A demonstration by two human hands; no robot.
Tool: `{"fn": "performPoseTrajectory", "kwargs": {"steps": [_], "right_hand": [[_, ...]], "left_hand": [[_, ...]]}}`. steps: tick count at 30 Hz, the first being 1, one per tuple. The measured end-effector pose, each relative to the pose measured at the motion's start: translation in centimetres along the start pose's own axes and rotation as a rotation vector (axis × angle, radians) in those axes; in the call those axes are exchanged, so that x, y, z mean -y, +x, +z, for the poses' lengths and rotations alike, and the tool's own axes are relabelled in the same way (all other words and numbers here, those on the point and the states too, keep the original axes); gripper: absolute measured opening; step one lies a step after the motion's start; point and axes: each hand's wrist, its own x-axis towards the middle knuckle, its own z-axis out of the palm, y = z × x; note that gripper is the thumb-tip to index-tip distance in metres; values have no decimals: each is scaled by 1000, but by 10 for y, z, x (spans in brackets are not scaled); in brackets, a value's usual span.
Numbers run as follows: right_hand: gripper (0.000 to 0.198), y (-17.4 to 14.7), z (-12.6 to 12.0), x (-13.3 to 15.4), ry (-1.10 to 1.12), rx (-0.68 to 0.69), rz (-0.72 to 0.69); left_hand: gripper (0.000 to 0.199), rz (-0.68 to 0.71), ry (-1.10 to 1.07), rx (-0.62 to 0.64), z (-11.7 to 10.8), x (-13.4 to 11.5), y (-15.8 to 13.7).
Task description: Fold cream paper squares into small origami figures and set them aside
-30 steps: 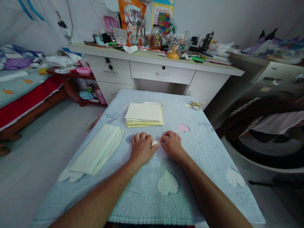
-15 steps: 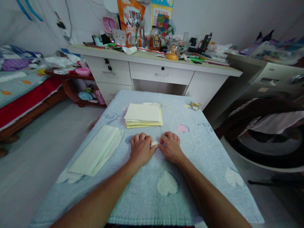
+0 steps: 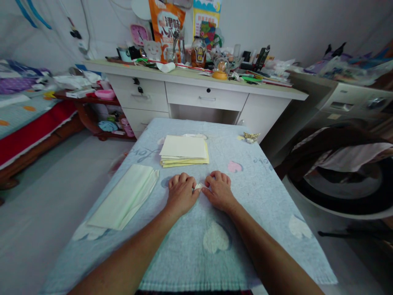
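Observation:
A small piece of folded white paper (image 3: 199,186) lies between my two hands, mostly covered by the fingers. My left hand (image 3: 181,189) grips its left part, with the thumb low on the near side and the fingers curled. On the other side, my right hand (image 3: 218,187) pinches the paper's right end, fingertips bent down to the cloth. Beyond my hands sits a stack of cream and yellow paper sheets (image 3: 184,146). Left of my left hand lies a long pile of folded pale paper (image 3: 124,198).
A pale blue patterned cloth (image 3: 258,246) covers the table. A small patterned folded object (image 3: 251,136) rests at its far right corner. Behind stands a cluttered white desk (image 3: 187,96). A washing machine (image 3: 337,106) with clothes in its door is to the right, a bed (image 3: 33,139) to the left.
The hands stay at the same place on the cloth, still on the small paper, with slight finger movement. The whole view has shifted slightly.

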Motion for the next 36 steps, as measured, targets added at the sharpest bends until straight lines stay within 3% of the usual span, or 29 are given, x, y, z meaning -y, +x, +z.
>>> {"fn": "performPoseTrajectory", "kwargs": {"steps": [12, 17, 21, 25, 27, 30, 36], "right_hand": [[15, -1, -4, -9, 88, 25, -72], [27, -5, -7, -11, 197, 2, -158], [10, -5, -10, -9, 308, -29, -170], [9, -6, -14, -7, 511, -68, -183], [14, -6, -15, -7, 646, -60, -190], [20, -6, -13, -7, 880, 16, -125], [25, -4, -3, -5, 1303, 120, -5]], "left_hand": [[13, 68, -60, -53, 0, 3, -2], [12, 122, -198, -66, -1, 3, -2], [11, 166, -393, -52, -1, 4, -1], [26, 100, -650, -61, -1, 8, -2], [24, 78, -730, -39, -1, 11, -3], [16, 61, -857, 13, -1, 12, -2], [29, 12, -1299, 128, 2, 7, -3]]}}
